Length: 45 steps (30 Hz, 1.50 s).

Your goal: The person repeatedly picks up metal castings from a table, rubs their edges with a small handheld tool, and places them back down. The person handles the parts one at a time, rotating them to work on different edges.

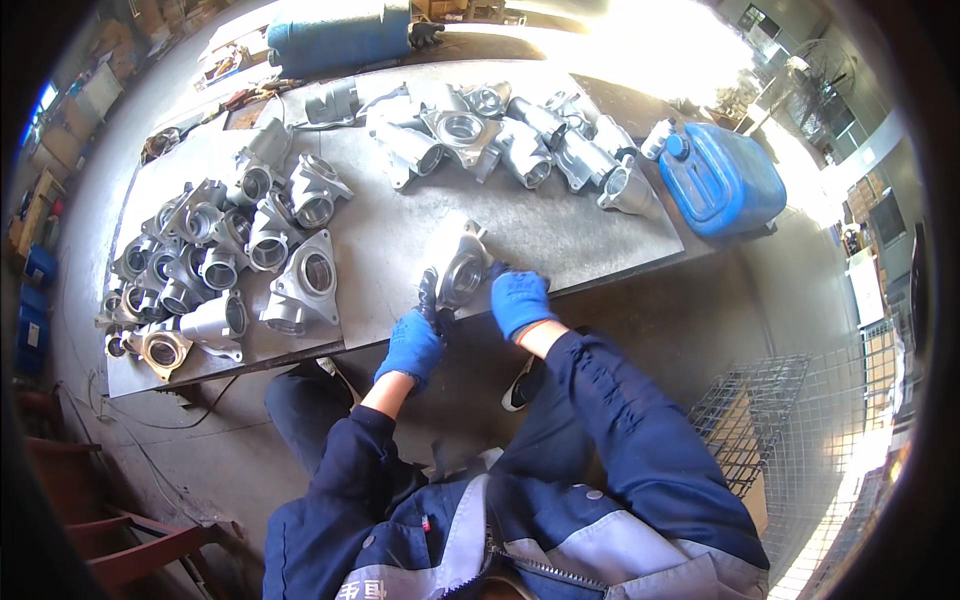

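A silver-grey metal casting [463,278] with a round bore and a flange is tilted up at the front edge of the metal-topped table. My left hand [412,345], in a blue glove with dark-coated fingers, grips its left side. On the opposite side, my right hand [520,301], gloved the same way, has its curled fingers against the casting's right edge. The right fingertips are partly hidden, and I cannot make out any tool in them. The nearest loose part is another flanged casting [318,270], left of my left hand.
Several similar castings crowd the table's left side [200,222], and more lie along its back [465,130]. A blue plastic jerrycan [735,190] stands at the right end beside a small white bottle [657,140]. A blue drum [340,40] lies beyond the table. Wire mesh baskets [800,400] stand lower right.
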{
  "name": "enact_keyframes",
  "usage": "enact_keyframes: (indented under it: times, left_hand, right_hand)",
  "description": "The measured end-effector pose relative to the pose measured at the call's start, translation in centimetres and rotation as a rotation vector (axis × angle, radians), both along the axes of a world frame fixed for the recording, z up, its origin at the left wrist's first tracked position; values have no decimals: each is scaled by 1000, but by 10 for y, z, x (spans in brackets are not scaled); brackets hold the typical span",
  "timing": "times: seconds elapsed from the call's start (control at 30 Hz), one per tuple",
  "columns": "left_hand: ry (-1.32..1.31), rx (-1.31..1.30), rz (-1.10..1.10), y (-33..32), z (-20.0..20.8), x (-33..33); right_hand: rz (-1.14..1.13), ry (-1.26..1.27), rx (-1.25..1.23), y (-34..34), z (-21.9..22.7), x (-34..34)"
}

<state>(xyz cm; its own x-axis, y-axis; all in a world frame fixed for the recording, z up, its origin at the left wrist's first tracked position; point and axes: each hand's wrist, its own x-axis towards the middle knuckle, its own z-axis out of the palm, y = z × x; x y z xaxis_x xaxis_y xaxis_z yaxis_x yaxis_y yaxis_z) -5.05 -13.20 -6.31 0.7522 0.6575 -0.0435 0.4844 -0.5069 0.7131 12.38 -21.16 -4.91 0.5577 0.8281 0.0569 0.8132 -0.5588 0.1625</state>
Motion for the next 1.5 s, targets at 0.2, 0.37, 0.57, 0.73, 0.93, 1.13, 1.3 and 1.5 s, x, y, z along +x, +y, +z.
enact_keyframes:
  times: [0.2, 0.37, 0.57, 0.73, 0.93, 1.13, 1.3, 1.5]
  left_hand:
    - [-131, 75, 51, 11, -17, 7]
    - [-15, 105, 155, 14, -20, 8]
    - [51, 86, 166, 8, -8, 6]
    - [48, 52, 150, 4, -6, 4]
    - [88, 26, 123, 12, 2, 4]
    - [88, 36, 126, 15, 4, 7]
    - [43, 68, 137, 10, 5, 4]
    - [71, 23, 145, 8, 6, 4]
  right_hand:
    - [26, 416, 56, -11, 1, -44]
    - [68, 373, 190, 14, 70, -28]
    - [258, -76, 146, 67, 87, 4]
    - [200, -111, 150, 71, 56, -9]
    - [29, 190, 65, 64, 52, -36]
    - [230, 41, 99, 67, 80, -24]
    - [264, -175, 161, 77, 87, -16]
    - [99, 2, 1, 73, 55, -36]
